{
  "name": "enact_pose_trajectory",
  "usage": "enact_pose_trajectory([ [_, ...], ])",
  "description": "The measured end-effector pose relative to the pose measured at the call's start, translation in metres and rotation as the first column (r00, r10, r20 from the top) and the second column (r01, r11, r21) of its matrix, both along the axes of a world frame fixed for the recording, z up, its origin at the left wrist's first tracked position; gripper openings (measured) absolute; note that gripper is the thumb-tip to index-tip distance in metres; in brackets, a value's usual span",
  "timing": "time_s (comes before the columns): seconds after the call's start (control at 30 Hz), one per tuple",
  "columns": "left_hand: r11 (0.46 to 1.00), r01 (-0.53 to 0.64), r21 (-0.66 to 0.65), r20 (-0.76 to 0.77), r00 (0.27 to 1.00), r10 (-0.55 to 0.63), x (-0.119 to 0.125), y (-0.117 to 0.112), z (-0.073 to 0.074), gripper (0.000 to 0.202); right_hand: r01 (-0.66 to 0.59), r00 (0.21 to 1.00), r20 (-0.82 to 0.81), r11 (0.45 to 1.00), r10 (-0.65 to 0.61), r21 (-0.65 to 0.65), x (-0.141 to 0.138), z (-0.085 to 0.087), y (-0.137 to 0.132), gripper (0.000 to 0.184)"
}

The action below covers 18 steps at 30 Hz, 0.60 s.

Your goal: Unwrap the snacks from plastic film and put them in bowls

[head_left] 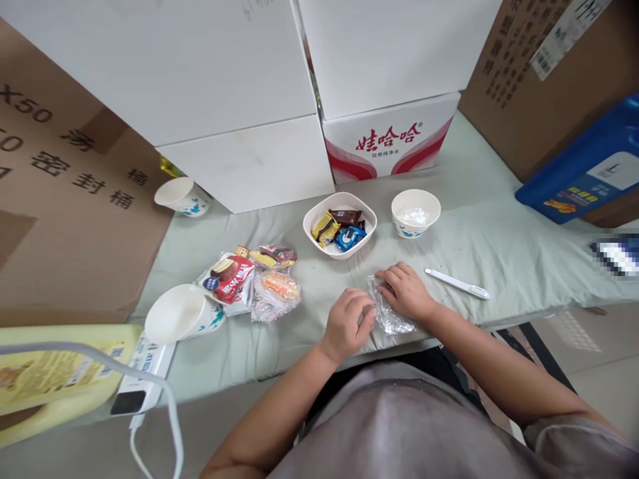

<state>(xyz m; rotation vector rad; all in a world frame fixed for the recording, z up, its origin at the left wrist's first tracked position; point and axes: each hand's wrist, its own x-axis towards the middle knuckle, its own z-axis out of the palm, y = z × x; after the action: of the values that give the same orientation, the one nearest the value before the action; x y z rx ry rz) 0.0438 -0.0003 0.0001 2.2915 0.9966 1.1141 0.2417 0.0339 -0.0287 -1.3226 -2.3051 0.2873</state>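
A small piece of clear bubble wrap (394, 322) lies on the green cloth near its front edge. My right hand (407, 289) rests over its upper right part, fingers bent and closed on the plastic. At the wrap's left edge is my left hand (348, 324), its fingers curled toward the thumb; what is between the fingertips is hidden. Beyond both hands stands a white square bowl (310, 234) holding yellow, brown and blue wrapped snacks. A paper bowl (416, 229) with clear plastic inside is to its right. Right of my right hand lies a white utility knife (456, 284).
Packaged snacks (232, 276) lie in a heap at left, beside a tipped paper bowl (182, 313). Another paper bowl (184, 197) leans near the cartons. White boxes (254, 163) form the back. A blue bottle (584, 169) is at right, a power strip (150, 372) at front left.
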Motion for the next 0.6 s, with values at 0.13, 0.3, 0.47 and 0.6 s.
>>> enact_pose_trajectory([
  [0.13, 0.992, 0.126, 0.018, -0.228, 0.966, -0.119, 0.009, 0.023, -0.010, 0.011, 0.011, 1.000, 0.026, 1.000, -0.011, -0.015, -0.001, 0.002, 0.001, 0.025],
  [0.3, 0.995, 0.080, -0.058, -0.331, 0.939, -0.095, 0.011, 0.024, -0.023, 0.009, 0.315, 0.948, 0.020, 0.947, -0.317, 0.067, 0.019, 0.009, 0.002, 0.027],
  [0.47, 0.992, 0.078, -0.101, -0.362, 0.926, -0.109, 0.008, 0.022, -0.021, 0.024, 0.009, 0.994, -0.112, 0.997, 0.000, 0.082, 0.039, 0.026, -0.029, 0.034],
  [0.6, 0.993, 0.066, -0.095, -0.411, 0.906, -0.099, 0.010, 0.022, -0.019, 0.030, -0.315, 0.948, -0.059, 0.949, 0.314, -0.008, 0.035, 0.029, -0.063, 0.029],
])
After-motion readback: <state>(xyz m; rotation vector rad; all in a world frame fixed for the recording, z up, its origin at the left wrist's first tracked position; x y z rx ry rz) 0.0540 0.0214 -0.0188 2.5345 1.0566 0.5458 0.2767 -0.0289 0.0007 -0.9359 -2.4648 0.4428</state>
